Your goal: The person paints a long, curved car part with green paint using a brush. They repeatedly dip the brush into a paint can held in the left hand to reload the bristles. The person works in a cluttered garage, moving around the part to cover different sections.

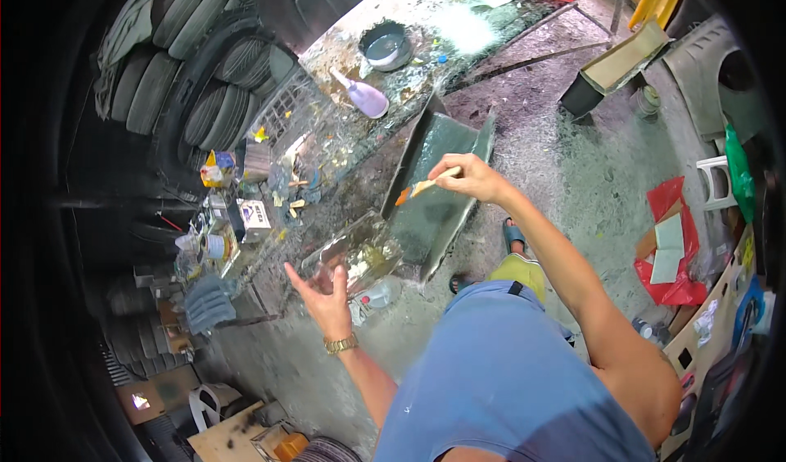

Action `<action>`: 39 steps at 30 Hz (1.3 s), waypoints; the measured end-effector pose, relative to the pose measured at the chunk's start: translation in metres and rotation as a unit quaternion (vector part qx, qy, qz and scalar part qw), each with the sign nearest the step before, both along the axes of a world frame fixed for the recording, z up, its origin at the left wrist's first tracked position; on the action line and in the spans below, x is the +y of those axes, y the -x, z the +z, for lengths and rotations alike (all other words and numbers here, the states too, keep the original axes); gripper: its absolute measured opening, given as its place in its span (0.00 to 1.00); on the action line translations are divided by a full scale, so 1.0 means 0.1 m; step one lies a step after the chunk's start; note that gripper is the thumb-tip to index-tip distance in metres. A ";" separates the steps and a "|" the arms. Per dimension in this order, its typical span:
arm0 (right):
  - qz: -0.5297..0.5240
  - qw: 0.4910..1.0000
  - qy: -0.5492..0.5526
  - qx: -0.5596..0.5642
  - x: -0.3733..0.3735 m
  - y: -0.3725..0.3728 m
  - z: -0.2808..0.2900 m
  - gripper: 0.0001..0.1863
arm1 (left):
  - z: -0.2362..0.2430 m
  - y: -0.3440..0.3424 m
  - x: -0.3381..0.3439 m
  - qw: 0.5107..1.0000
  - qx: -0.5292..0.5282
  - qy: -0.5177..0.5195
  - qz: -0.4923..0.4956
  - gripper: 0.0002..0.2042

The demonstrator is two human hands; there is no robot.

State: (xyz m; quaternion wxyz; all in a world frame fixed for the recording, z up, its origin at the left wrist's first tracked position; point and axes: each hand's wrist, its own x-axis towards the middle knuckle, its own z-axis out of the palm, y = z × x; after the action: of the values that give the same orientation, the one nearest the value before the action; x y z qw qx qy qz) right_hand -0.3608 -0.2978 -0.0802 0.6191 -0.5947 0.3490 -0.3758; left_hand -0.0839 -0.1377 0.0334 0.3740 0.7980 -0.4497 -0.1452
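Reaching out, my right grip (476, 180) pinches a brush (421, 187); my left grip (329, 308) splays at a clear sheet (360, 251); its hold I cannot tell.

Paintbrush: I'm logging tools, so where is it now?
In the head view, the paintbrush is just above and right of centre, in the right hand, its orange tip near the left edge of the trough-shaped panel.
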 end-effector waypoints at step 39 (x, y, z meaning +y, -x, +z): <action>-0.162 0.983 0.085 0.003 -0.59 -0.18 -0.35 0.07 | 0.11 0.04 0.54 0.990 -0.045 0.027 0.133 0.43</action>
State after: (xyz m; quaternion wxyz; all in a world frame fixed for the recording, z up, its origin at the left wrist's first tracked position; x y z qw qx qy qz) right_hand -0.3427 -0.3570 -0.1152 0.4960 -0.5820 0.4090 -0.4981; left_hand -0.0884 -0.0837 0.0448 0.3904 0.8461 -0.3600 -0.0462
